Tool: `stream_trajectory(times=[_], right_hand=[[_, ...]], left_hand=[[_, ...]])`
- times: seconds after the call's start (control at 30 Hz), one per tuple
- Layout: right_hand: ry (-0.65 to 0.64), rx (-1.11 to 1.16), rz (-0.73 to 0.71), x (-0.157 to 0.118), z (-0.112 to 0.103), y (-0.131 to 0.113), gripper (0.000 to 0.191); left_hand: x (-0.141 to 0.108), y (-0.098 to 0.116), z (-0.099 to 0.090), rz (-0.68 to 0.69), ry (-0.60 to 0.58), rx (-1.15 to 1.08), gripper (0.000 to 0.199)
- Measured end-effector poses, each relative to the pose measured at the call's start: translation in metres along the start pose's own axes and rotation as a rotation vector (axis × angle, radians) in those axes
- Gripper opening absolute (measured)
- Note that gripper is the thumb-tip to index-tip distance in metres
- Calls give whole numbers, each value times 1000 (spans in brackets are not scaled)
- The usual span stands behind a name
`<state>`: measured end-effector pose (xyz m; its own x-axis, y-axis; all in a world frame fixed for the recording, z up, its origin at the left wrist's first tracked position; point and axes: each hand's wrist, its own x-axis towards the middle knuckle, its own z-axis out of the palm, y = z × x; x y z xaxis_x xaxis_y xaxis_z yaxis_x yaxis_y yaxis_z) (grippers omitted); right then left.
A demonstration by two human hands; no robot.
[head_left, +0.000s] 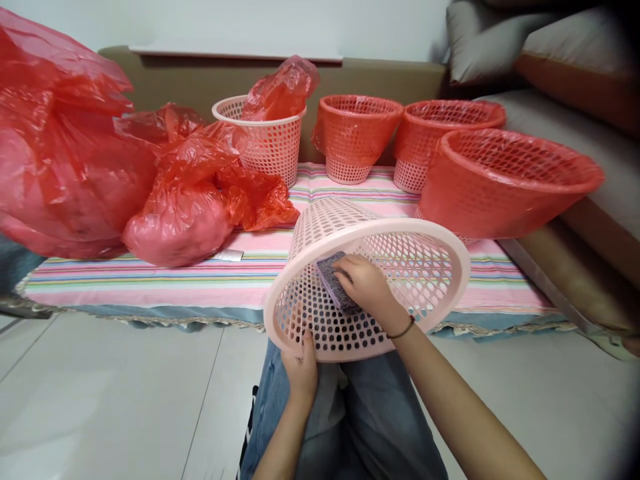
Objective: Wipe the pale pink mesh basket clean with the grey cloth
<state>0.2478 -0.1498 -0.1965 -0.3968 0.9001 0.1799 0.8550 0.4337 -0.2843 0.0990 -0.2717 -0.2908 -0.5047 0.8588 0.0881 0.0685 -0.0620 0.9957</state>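
Note:
A pink perforated basket (327, 217) lies tilted on its side over my knees and the bench edge, its wide mouth facing me. My left hand (301, 370) grips the lower left of its rim, thumb over the edge. Inside the mouth, my right hand (364, 283) is closed on a grey-purple sponge (333, 277), which is against the basket's inner wall. Part of the sponge is hidden by my fingers.
Behind stand three baskets with red bags over them (357, 133) (417, 147) (480, 207) and a pink basket (273, 150) holding a crumpled red bag. Red bags (180, 220) (75, 180) fill the left. Cushions (490, 40) are at the right, on a striped cloth bench (150, 283).

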Motion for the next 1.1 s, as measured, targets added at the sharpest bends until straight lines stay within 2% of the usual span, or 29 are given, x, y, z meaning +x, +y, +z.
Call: stream_trajectory(times=[0.13,0.23,0.3,0.6,0.8,0.93,1.1], right_hand=[[-89,-143,84,16,30,1,31],[-99,-152,103,10,48,5,36],[-93,-157,114,5,53,7,39],[-72,-213,229,1,50,-6,47],[9,-247,295,-8,56,-10,51],[-28,-254,340,-6,55,-14,42],[-91,-228,320,-1,50,-15,33]], left_hand=[[0,-3,0,-20,3,-26,49],[-1,-3,0,-20,-22,-29,50],[-1,-2,0,-10,-26,-29,51],[0,0,-1,29,-10,-9,48],[0,3,-1,5,-30,-23,49],[1,4,0,-14,-12,-22,52],[0,4,-1,-12,5,-42,51]])
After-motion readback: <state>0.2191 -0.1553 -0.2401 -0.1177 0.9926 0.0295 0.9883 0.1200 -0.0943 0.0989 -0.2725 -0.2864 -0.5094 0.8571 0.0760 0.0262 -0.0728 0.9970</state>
